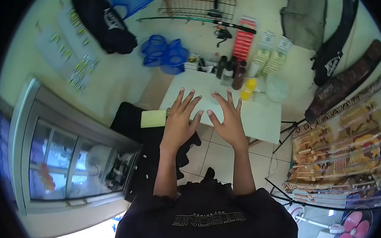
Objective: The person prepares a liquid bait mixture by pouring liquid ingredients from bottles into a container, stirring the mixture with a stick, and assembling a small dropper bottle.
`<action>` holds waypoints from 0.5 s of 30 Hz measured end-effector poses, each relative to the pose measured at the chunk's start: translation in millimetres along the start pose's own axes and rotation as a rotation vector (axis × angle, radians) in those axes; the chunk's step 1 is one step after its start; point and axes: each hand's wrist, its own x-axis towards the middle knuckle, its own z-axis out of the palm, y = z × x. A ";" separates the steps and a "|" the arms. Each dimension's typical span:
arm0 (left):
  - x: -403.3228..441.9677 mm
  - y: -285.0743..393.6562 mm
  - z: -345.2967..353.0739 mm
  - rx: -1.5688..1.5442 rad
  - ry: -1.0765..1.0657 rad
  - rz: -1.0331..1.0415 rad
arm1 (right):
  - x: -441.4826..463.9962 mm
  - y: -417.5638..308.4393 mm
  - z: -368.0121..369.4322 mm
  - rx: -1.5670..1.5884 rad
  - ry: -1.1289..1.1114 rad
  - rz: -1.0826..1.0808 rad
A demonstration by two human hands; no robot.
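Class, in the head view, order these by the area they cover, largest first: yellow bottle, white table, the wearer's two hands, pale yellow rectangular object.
1. White table
2. Left hand and right hand: too alike to rank
3. Pale yellow rectangular object
4. Yellow bottle

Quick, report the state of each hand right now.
Bare left hand: open, spread, nothing visibly held.
Bare right hand: open, spread, nothing visibly held.

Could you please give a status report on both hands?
Left hand, right hand: open, empty. Yellow bottle on table, beyond right hand. No obstruction seen between hand and bottle.
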 end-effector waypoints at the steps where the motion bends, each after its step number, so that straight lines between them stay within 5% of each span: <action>1: 1.3 -0.6 1.5 -0.023 -0.019 0.018 | -4.7 -0.2 -3.5 -0.017 0.019 0.020; 15: 103.7 25.6 129.5 -0.155 -0.180 0.156 | 3.5 126.8 -79.0 -0.175 0.102 0.260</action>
